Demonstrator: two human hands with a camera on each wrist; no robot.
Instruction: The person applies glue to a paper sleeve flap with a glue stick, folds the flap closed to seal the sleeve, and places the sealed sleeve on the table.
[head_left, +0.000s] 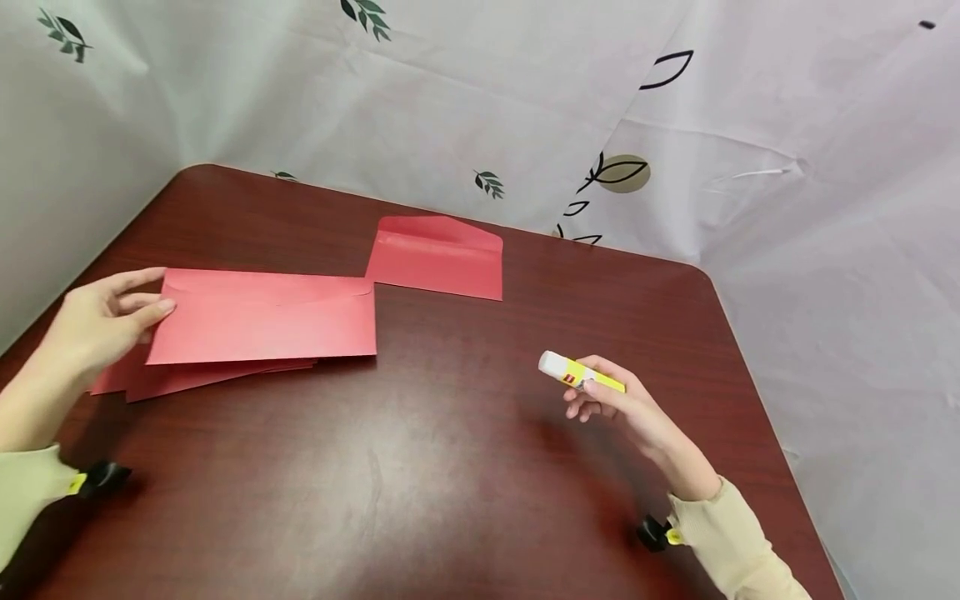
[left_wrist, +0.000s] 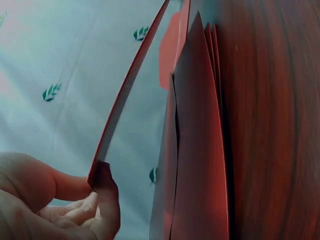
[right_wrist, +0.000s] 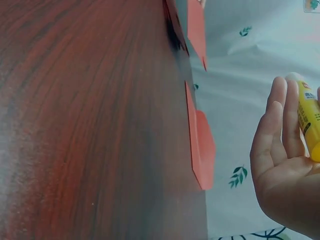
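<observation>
My left hand [head_left: 97, 321] pinches the left end of a red envelope [head_left: 266, 321] and holds it up off the table, its flap side toward me. In the left wrist view the thumb and fingers grip the edge of this envelope [left_wrist: 125, 95], apart from the others beneath. More red envelopes [head_left: 195, 382] lie under it, partly hidden. Above the table at the right, my right hand [head_left: 618, 400] holds a yellow glue stick [head_left: 581, 371] with a white cap. The right wrist view shows the glue stick [right_wrist: 310, 115] against the fingers.
Near the back edge of the brown table [head_left: 420, 467] lies another red envelope [head_left: 438, 262] with its flap lifted open. A white patterned sheet [head_left: 465, 100] hangs behind the table and along its sides.
</observation>
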